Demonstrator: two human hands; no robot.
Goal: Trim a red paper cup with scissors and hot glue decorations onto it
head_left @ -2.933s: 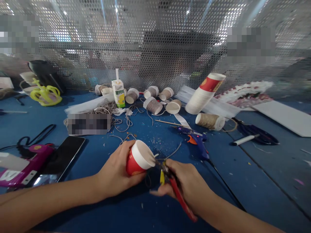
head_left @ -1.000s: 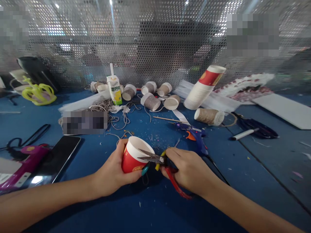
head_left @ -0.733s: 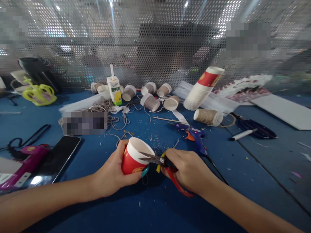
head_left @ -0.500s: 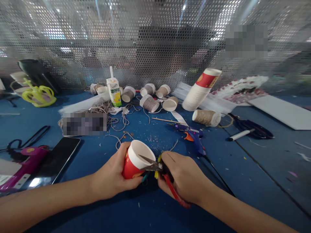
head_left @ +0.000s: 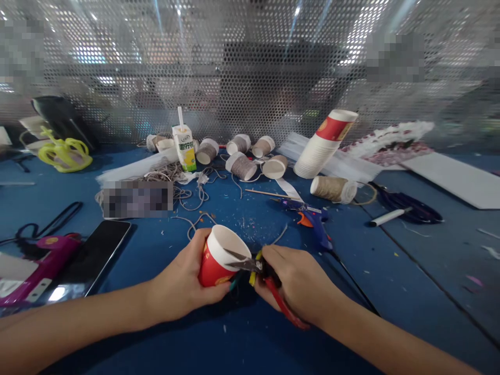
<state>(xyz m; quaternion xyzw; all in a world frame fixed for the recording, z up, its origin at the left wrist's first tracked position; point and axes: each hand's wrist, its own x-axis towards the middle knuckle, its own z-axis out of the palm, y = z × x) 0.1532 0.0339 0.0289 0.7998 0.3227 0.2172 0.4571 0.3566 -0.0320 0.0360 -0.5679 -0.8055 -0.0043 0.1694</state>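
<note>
At nine o'clock from the red-and-white paper cup [head_left: 216, 264], which is held low near the middle above the blue tabletop [head_left: 219, 341], a magenta plastic tool [head_left: 49, 260] is seen, with a glossy black smartphone [head_left: 103, 247] laid just beside it. At ten o'clock, farther back, a yellow openwork crown-shaped object [head_left: 66, 156] is set down. At eleven, a tangled heap of grey string [head_left: 166, 172] is spread beside a white, yellow and green drink carton [head_left: 185, 148]. The cup is gripped from its nine-o'clock side by the left hand [head_left: 183, 273], curled around the wall, some fingers hidden; its mouth is tilted up and to the right. At twelve, well behind, string-wound paper cups [head_left: 241, 166] are laid on their sides. The cup's rim is straddled at four o'clock by the slightly parted blades of red-handled metal scissors [head_left: 255, 265]; whether paper is being cut cannot be told. Their handles are clasped by the right hand [head_left: 299, 278], partly closed, its inner fingers hidden. Between one and two, a leaning stack of white paper cups [head_left: 318, 151] is stood; between two and three, a blue glue gun [head_left: 321, 229] is laid.
</note>
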